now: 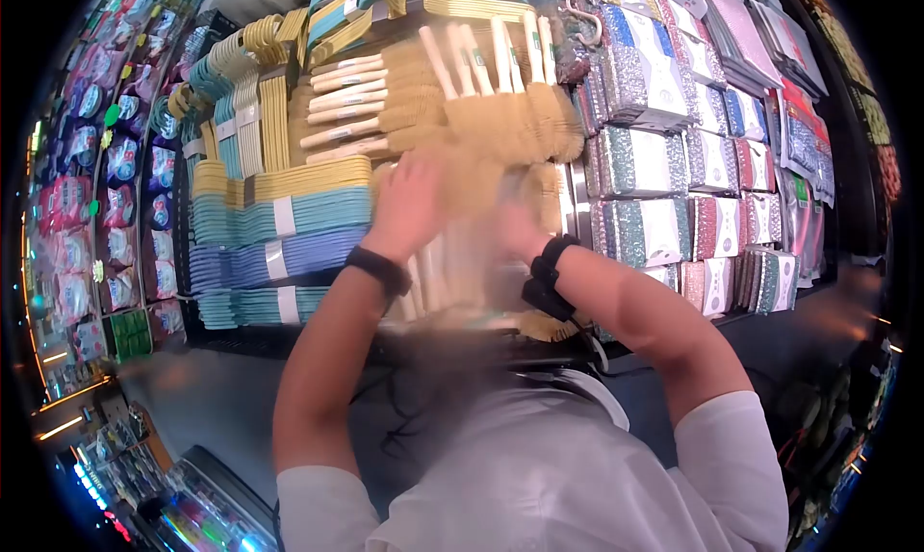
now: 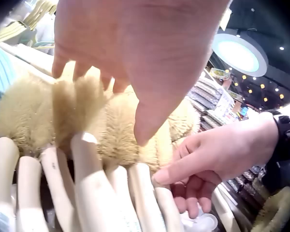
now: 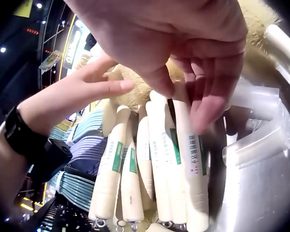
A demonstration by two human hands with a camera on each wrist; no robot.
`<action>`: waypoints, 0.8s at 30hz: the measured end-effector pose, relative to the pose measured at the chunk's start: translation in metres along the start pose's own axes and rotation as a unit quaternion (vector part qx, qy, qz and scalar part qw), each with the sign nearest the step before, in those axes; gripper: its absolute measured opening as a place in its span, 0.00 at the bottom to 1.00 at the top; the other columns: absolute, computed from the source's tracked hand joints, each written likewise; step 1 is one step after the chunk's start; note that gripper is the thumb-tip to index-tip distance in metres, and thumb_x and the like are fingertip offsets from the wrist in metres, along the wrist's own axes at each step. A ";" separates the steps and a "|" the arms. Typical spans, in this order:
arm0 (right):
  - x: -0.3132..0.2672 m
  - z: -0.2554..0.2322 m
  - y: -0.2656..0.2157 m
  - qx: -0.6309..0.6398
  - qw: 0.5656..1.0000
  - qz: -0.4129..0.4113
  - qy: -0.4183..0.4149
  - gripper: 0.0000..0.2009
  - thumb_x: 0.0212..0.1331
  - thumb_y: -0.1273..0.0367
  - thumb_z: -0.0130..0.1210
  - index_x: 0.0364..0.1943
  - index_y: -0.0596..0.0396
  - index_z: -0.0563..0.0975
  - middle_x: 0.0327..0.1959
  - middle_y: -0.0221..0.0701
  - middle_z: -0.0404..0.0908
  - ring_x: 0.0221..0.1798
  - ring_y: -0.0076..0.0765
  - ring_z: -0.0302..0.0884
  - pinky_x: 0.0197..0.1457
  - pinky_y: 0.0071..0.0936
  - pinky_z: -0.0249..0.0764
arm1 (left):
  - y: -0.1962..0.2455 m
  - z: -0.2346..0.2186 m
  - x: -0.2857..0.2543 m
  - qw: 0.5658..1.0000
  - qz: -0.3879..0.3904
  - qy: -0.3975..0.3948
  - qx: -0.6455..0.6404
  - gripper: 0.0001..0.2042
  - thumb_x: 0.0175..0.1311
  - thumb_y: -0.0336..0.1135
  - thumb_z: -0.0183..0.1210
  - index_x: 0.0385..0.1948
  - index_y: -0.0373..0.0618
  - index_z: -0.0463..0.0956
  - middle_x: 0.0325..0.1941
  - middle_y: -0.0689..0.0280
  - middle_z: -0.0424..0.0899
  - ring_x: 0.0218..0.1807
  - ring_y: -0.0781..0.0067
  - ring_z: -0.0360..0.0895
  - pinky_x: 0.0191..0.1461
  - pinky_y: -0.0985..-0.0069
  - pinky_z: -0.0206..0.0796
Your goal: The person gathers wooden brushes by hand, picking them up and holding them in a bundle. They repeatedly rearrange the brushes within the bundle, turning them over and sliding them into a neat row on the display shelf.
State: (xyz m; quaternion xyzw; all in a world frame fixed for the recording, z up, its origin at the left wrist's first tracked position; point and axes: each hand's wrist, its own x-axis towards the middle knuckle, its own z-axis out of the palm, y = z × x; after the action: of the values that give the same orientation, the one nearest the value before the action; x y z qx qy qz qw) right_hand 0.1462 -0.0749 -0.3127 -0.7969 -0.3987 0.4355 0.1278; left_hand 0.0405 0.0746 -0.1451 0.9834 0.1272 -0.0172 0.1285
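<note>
Wooden-handled brushes with tan bristle heads lie in a row, their pale handles pointing toward the person. In the head view my left hand reaches over the bristle heads, fingers extended and blurred. The left wrist view shows its thumb resting against the bristles, with the fingertips behind them. My right hand is at the right end of the row, pinching the neck of a brush between thumb and fingers. Green-and-white labels and small metal rings show on the handles.
More brushes are stacked behind. Bundled blue and yellow hangers sit to the left. Glittery packs fill the right side. A metal divider and clear plastic pieces lie beside the right hand.
</note>
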 end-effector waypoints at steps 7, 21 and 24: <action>-0.050 -0.048 -0.056 -0.254 0.940 -0.226 -0.040 0.18 0.52 0.65 0.54 0.46 0.60 0.72 0.39 0.45 0.81 0.50 0.52 0.72 0.56 0.41 0.63 | -0.008 0.012 -0.006 0.999 -0.002 -0.045 -0.024 0.37 0.49 0.39 0.67 0.61 0.37 0.60 0.62 0.49 0.65 0.66 0.46 0.61 0.68 0.60 0.56; -0.106 -0.143 -0.015 0.066 0.974 0.038 0.216 0.20 0.55 0.65 0.57 0.49 0.64 0.71 0.37 0.50 0.80 0.38 0.47 0.82 0.44 0.33 0.77 | 0.011 0.020 0.006 0.998 0.055 0.026 0.017 0.31 0.54 0.36 0.64 0.61 0.45 0.63 0.59 0.53 0.69 0.63 0.51 0.65 0.66 0.60 0.55; -0.101 -0.139 -0.013 0.028 0.979 0.055 0.192 0.28 0.54 0.66 0.58 0.57 0.64 0.62 0.41 0.51 0.79 0.40 0.48 0.82 0.43 0.34 0.78 | 0.008 0.010 0.004 0.997 0.061 -0.010 -0.035 0.40 0.47 0.36 0.69 0.65 0.45 0.58 0.64 0.51 0.64 0.67 0.49 0.60 0.69 0.59 0.53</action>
State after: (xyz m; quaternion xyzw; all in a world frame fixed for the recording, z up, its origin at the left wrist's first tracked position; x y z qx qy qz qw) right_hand 0.2196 -0.1219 -0.1637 -0.8824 -0.3100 0.2916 0.2004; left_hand 0.0468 0.0653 -0.1530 0.9840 0.0660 -0.0152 0.1647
